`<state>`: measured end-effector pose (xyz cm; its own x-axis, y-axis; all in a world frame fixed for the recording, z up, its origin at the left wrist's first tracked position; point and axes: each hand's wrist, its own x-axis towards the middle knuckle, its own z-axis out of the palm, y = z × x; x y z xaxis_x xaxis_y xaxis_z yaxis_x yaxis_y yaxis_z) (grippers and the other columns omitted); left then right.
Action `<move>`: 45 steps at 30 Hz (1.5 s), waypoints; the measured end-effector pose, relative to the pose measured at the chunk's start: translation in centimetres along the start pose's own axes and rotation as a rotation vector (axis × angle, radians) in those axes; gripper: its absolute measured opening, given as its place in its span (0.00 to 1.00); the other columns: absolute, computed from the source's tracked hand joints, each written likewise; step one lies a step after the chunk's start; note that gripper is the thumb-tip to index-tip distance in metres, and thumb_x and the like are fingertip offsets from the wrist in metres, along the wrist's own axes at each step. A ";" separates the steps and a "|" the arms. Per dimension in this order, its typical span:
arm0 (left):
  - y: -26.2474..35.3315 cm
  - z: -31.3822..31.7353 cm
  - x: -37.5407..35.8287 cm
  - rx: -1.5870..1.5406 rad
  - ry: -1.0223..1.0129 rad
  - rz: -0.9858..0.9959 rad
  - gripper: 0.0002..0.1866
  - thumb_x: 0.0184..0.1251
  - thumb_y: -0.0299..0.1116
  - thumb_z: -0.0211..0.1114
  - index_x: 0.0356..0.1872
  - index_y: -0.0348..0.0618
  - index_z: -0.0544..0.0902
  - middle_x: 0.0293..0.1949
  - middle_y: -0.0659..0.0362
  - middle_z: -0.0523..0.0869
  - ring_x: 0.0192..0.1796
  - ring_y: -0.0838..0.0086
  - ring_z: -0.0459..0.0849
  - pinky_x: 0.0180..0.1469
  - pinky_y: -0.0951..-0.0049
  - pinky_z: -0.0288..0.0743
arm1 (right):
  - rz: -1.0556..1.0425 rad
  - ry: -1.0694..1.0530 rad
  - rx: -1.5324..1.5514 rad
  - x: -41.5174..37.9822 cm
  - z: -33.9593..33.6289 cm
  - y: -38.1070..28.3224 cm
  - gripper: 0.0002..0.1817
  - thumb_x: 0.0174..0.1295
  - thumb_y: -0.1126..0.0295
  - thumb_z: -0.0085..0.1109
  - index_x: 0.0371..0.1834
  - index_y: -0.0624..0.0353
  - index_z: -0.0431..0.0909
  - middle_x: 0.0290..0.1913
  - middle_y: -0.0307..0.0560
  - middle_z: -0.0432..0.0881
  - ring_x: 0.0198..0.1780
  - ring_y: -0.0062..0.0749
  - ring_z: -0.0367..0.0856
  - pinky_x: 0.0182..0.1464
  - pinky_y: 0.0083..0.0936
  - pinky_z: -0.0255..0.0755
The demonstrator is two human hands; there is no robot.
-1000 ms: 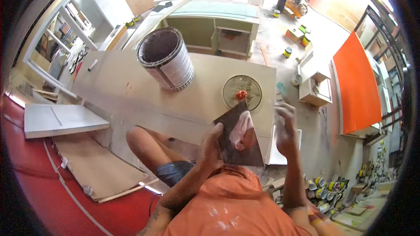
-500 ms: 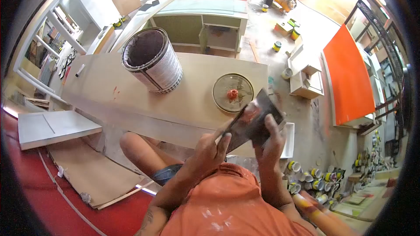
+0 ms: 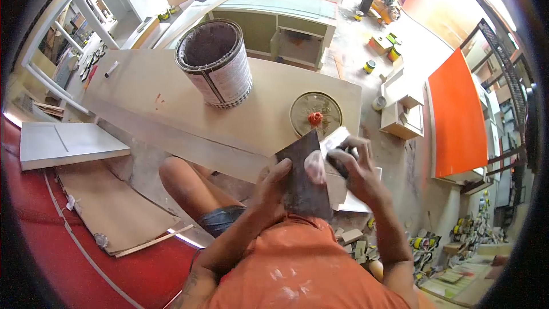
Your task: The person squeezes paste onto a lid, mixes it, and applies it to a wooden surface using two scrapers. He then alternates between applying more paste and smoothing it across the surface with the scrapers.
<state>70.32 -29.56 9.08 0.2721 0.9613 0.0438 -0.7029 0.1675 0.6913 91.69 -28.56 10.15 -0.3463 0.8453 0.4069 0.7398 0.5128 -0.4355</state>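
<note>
My left hand (image 3: 267, 191) grips a dark flat plate (image 3: 300, 194) by its left edge, with the thumb on top. On the plate lies a smear of pale pinkish paste (image 3: 315, 167). Closed around the black handle of a putty knife (image 3: 336, 140), my right hand (image 3: 364, 174) is just right of the plate, the bright blade near the paste. Beyond the plate, a round can lid (image 3: 300, 109) rests on the board-topped table, bearing a reddish lump of paste (image 3: 314, 118). Farther left stands a large open metal can (image 3: 226, 83), its rim and inside smeared.
A light tabletop (image 3: 148, 80) spreads ahead of me, with a marker (image 3: 112, 69) at its left. White panel (image 3: 71, 146) lies lower left. To the right are a small white cabinet (image 3: 403, 111), an orange panel (image 3: 457, 117) and several paint cans on the floor. A glass-topped cabinet (image 3: 274, 8) stands behind.
The putty knife has come off the plate and turned upward at its right side. My left hand has tilted the plate more upright, showing the paste. The view has shifted slightly.
</note>
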 end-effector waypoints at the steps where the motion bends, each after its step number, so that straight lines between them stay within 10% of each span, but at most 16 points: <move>1: 0.4 -0.2 0.2 -0.090 0.078 -0.123 0.21 0.68 0.41 0.59 0.54 0.35 0.76 0.46 0.51 0.84 0.47 0.65 0.85 0.49 0.62 0.83 | -0.007 -0.048 -0.054 0.0 -1.9 0.8 0.26 0.52 0.74 0.66 0.55 0.44 0.73 0.53 0.47 0.70 0.55 0.50 0.69 0.56 0.43 0.70; 8: 2.6 -0.5 0.7 0.288 0.162 -0.118 0.19 0.70 0.38 0.57 0.54 0.33 0.77 0.46 0.55 0.85 0.45 0.71 0.85 0.50 0.69 0.80 | -0.654 -0.533 -0.536 4.2 -9.1 -4.9 0.23 0.50 0.63 0.62 0.52 0.41 0.71 0.55 0.41 0.69 0.58 0.36 0.69 0.64 0.35 0.67; 45: 5.2 2.3 -1.1 0.659 0.212 -0.055 0.15 0.71 0.37 0.54 0.40 0.33 0.82 0.29 0.62 0.82 0.32 0.81 0.75 0.37 0.77 0.71 | -0.440 -0.258 -0.303 3.1 -6.3 -5.0 0.19 0.51 0.64 0.59 0.49 0.42 0.74 0.52 0.39 0.72 0.58 0.36 0.70 0.61 0.39 0.67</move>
<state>67.87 -30.31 14.32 0.1148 0.9884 -0.0993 -0.1275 0.1138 0.9853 90.52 -29.41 18.64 -0.7588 0.5916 0.2725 0.6135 0.7897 -0.0062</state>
